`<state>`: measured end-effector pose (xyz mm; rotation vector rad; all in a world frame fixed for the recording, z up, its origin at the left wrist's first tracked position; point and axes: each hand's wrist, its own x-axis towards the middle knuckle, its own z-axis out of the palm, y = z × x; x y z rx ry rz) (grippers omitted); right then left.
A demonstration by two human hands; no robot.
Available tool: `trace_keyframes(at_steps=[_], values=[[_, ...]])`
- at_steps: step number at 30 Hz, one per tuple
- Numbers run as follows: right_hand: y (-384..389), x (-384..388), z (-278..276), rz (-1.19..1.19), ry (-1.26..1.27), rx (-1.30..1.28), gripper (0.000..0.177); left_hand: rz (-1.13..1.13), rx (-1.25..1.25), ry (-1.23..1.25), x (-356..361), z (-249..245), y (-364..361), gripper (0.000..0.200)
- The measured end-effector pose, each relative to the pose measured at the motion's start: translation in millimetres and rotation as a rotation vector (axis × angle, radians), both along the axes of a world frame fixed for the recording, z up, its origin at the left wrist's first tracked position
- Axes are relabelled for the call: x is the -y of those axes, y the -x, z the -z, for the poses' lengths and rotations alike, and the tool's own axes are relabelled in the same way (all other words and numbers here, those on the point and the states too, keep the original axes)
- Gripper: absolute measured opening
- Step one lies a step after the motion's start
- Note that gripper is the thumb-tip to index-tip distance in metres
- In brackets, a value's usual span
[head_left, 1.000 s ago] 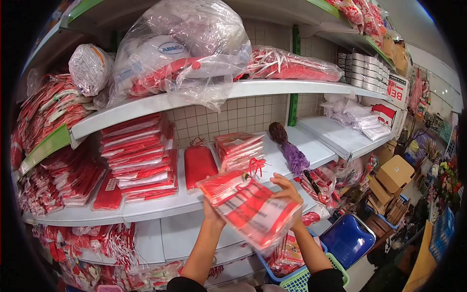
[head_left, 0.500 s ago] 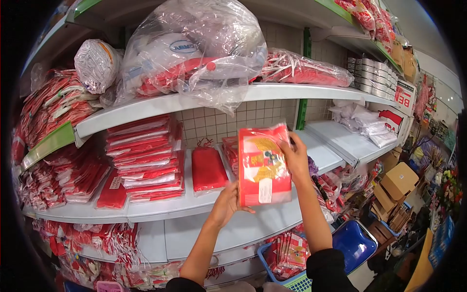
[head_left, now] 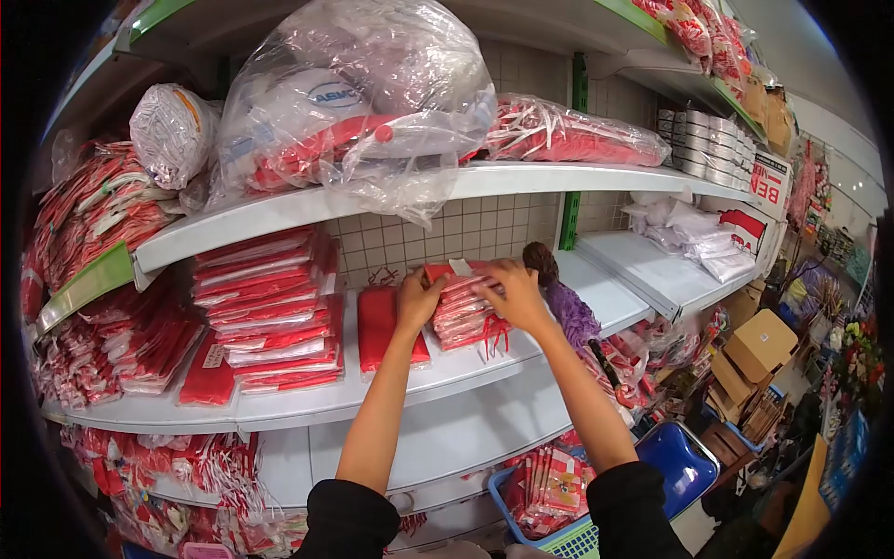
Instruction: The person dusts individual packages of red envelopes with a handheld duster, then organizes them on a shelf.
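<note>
Both of my hands are at a stack of red packets in clear plastic [head_left: 458, 315] on the middle shelf. My left hand [head_left: 421, 300] touches the stack's upper left side, with its fingertips partly hidden against the packets. On the right, my right hand [head_left: 514, 296] has its fingers spread over the top packet and its far edge. A small white label shows on top between the hands. Red strings hang from the stack's front right. Just left of my left hand lies a flat red packet [head_left: 376, 326] on the same shelf.
A tall pile of red and white packets [head_left: 270, 317] stands to the left. A big clear plastic bag [head_left: 372, 102] overhangs the upper shelf edge. Purple material [head_left: 573, 312] hangs right of my right hand. Below sits a blue basket [head_left: 503, 498] of red packets.
The red packet with the gold emblem, held up in both hands before, is no longer held up. Both hands have moved back to the shelf and are now at the stack.
</note>
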<state>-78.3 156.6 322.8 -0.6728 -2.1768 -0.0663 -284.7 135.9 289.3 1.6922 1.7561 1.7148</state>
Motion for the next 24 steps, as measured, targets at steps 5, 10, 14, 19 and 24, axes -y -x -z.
trace_keyframes(at_steps=[5, 10, 14, 19, 24], values=[[-3.5, -23.0, 17.1, -0.161, -0.029, -0.212, 0.022, -0.099, 0.132, -0.018, 12.9, -3.0, -11.6, 0.045], [-2.8, -17.5, 16.2, -0.192, -0.016, -0.267, 0.019, -0.504, -0.254, -0.485, 29.2, -14.2, -34.3, 0.029], [3.0, -14.0, 27.1, -0.085, -0.071, -0.304, 0.020, 0.012, -0.246, -0.283, 31.2, -8.3, -32.1, 0.029], [-3.7, -4.5, 32.1, -0.076, -0.021, -0.242, 0.029, 0.008, -0.346, -0.173, 37.8, -5.5, -36.9, 0.034], [-11.7, 19.7, 37.9, -0.022, -0.111, -0.248, 0.036, -0.161, -0.488, -0.395, 54.5, -7.4, -57.4, 0.035]])
